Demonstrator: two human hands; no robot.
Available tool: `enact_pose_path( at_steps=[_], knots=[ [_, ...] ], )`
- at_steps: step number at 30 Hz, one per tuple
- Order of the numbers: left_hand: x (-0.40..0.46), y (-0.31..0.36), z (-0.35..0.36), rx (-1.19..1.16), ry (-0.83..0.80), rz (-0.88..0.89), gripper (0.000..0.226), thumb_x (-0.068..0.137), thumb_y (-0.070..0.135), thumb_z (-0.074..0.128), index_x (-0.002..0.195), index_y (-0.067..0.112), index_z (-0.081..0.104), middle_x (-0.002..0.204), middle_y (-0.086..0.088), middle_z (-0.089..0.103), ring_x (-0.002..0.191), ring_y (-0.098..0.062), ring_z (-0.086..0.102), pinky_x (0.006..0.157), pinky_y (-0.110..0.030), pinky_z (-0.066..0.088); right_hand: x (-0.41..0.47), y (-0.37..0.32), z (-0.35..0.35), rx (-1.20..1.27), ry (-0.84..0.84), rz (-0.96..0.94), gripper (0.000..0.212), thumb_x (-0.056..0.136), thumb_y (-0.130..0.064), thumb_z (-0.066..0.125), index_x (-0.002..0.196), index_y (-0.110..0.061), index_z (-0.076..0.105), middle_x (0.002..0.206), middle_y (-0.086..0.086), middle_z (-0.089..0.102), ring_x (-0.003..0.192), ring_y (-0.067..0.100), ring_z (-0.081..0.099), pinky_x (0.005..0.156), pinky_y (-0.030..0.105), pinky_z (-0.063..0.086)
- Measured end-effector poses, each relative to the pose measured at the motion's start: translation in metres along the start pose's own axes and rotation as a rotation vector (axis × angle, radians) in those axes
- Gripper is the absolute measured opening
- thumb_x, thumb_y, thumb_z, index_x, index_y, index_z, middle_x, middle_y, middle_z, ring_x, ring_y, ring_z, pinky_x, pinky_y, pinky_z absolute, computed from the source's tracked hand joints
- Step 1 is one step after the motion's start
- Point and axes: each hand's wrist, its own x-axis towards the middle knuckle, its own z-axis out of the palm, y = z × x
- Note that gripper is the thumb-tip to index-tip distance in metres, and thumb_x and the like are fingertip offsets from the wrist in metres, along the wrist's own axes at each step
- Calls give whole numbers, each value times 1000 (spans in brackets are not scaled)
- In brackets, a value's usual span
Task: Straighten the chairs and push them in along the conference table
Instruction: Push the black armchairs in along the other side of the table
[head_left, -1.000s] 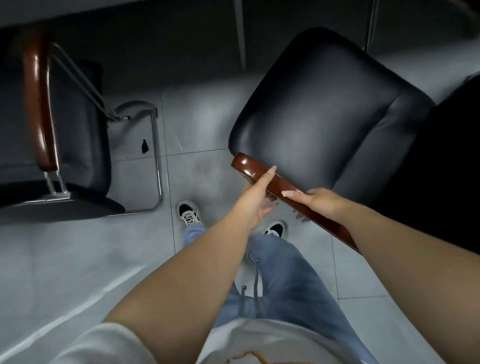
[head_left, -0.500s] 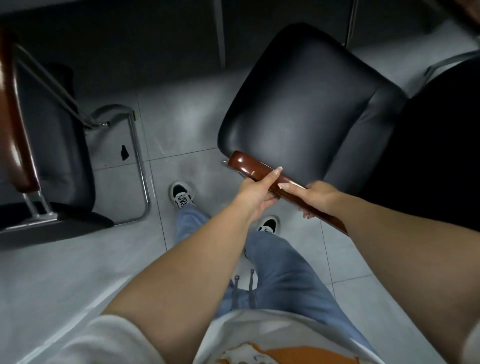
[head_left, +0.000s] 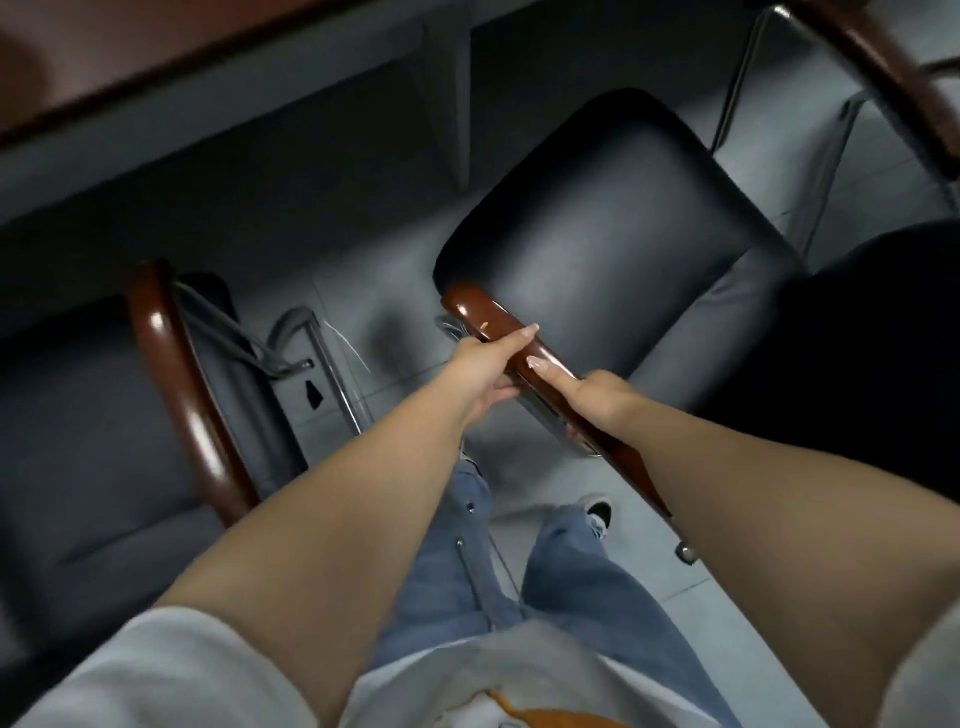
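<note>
**Both hands on the armrest of the black chair**

At far left stands a second black padded chair with a curved, glossy brown wooden armrest and a chrome tube frame on the grey tiled floor. Above it, along the top left, runs the reddish-brown edge of the conference tabletop.

The left hand grips the front end of a glossy brown wooden armrest, thumb laid along the top and fingers curled underneath. This armrest belongs to the black leather-look cushioned chair, which stands angled, its seat front near the tabletop's shadowed underside. Just beside the left hand, the right hand clasps the same armrest farther back, its thumb stretched forward along the wood.

Below are blue jeans and a white shoe. At top right another brown armrest curves past.
</note>
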Motion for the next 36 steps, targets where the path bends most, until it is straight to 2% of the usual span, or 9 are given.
enact_pose_path(
  at_steps=[5, 10, 14, 18, 21, 25, 27, 31, 36],
  knots=[
    [5, 52, -51, 69, 52, 56, 41, 85, 21, 67, 119, 3, 52, 91, -8, 66, 75, -19, 64, 62, -27, 54, 8, -65, 35, 202, 28, 3, 67, 79, -76, 42, 71, -11, 58, 60, 2, 61, 49, 13, 57, 47, 20, 42],
    [16, 83, -89, 70, 129, 113, 37, 86, 19, 66, 117, 6, 51, 97, -10, 65, 76, -17, 64, 66, -31, 56, 25, -114, 69, 328, 32, 6, 85, 66, -86, 41, 84, -7, 66, 77, 9, 71, 72, 24, 69, 81, 37, 56],
    [22, 83, -111, 69, 152, 103, 26, 85, 17, 67, 105, 12, 51, 91, -7, 64, 74, -15, 63, 55, -24, 56, 31, -127, 93, 327, 49, 17, 98, 51, -93, 40, 90, -7, 67, 86, 12, 71, 79, 29, 69, 82, 40, 56],
    [29, 78, -117, 13, 154, 114, 32, 83, 19, 70, 107, 13, 51, 102, -8, 65, 83, -17, 65, 73, -33, 56, 32, -131, 95, 342, 93, 11, 104, 35, -95, 35, 83, -8, 66, 80, 11, 71, 74, 28, 69, 78, 41, 57],
    [30, 75, -116, 4, 157, 117, 37, 82, 22, 71, 113, 14, 51, 105, -6, 65, 84, -16, 65, 74, -33, 56, 32, -130, 97, 334, 91, -6, 104, 35, -96, 36, 83, -9, 65, 83, 11, 71, 77, 29, 69, 79, 42, 56],
    [25, 68, -113, -20, 168, 94, 35, 84, 32, 68, 111, 20, 50, 99, 0, 65, 82, -12, 63, 65, -26, 52, 25, -128, 90, 326, 41, -20, 89, 62, -88, 37, 94, -10, 65, 94, 10, 69, 87, 27, 67, 87, 40, 52],
    [19, 59, -111, -43, 155, 54, 38, 85, 40, 64, 114, 19, 52, 101, 0, 64, 87, -12, 61, 70, -27, 50, 20, -119, 84, 302, 39, -30, 76, 78, -78, 36, 103, -12, 62, 103, 7, 65, 96, 24, 62, 90, 37, 48],
    [-2, 27, -104, -134, 139, 13, 35, 88, 43, 58, 109, 15, 56, 106, -6, 67, 95, -19, 65, 81, -32, 54, 3, -95, 77, 331, 51, -24, 62, 81, -72, 42, 105, -16, 59, 115, 8, 62, 106, 25, 58, 100, 40, 42],
    [-40, -15, -89, -201, 156, 17, 22, 90, 40, 56, 93, 18, 55, 93, -6, 62, 85, -18, 62, 78, -28, 52, -29, -79, 80, 387, 44, -79, 62, 85, -64, 47, 121, -14, 56, 113, 7, 61, 102, 24, 58, 93, 35, 44]
  ],
)
